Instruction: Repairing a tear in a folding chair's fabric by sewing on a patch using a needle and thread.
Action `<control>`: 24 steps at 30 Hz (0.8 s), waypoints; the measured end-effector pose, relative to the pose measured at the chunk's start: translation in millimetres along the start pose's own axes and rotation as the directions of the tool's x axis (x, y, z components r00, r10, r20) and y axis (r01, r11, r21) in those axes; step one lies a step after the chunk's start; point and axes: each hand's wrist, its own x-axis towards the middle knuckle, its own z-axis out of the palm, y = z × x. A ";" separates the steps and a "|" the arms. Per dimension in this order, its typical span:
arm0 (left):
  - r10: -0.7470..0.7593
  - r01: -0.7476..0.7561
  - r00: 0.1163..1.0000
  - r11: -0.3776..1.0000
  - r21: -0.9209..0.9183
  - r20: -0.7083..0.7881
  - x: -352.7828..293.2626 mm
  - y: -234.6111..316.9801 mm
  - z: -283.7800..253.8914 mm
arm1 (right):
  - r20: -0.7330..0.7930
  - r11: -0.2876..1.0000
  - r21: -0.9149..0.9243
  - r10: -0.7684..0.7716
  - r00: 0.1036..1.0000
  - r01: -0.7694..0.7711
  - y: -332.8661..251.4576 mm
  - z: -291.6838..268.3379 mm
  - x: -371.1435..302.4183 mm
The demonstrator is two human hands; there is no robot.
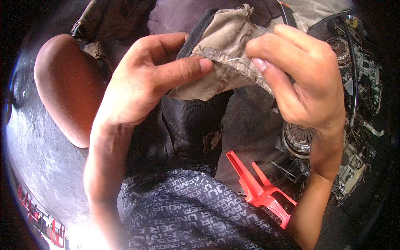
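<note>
A worn beige piece of cloth with a dark bound edge and frayed seams is stretched between my two hands. My left hand grips its left side, the thumb pressed flat on the front and the fingers mostly hidden behind. A thin metal sewing needle is pinched between the thumb and forefinger of my right hand. The needle points left, across the frayed seam toward my left thumb. Whether its tip is in the cloth, I cannot tell.
Behind the cloth lies dark purplish fabric. A bare knee is at the left. Below my right hand are a red plastic stool and a round finned metal part among other greasy machine parts. Red objects stand far lower left.
</note>
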 end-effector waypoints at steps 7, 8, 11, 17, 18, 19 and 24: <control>-0.002 0.002 1.000 1.000 -0.001 -0.014 0.5 -0.4 0.8 | 0.014 0.998 -0.058 -0.002 1.000 0.003 0.1 -0.1 2.0; -0.002 0.002 1.000 1.000 -0.001 -0.014 0.4 0.2 1.0 | 0.016 0.997 -0.072 -0.003 1.000 0.004 0.0 -0.2 2.1; -0.020 0.020 1.000 1.000 0.011 -0.016 -0.1 1.7 1.1 | 0.018 0.998 -0.055 0.003 1.000 -0.002 0.1 1.0 3.0; -0.024 0.025 0.999 1.000 0.018 -0.021 -1.1 5.1 1.8 | 0.029 0.998 -0.064 -0.015 0.999 0.016 1.3 -0.1 4.1; -0.016 0.017 0.999 0.999 0.035 -0.031 -1.1 5.1 2.1 | 0.030 0.998 -0.064 -0.015 0.999 0.017 1.3 -0.4 4.4; -0.008 0.010 0.999 0.999 0.052 -0.041 -1.1 5.1 2.4 | 0.037 0.997 -0.069 -0.014 0.999 0.016 1.2 -0.9 4.8; 0.005 -0.003 0.999 0.998 0.063 -0.031 -0.9 5.1 3.5 | 0.032 0.997 -0.074 -0.027 0.999 0.029 1.1 -1.4 6.1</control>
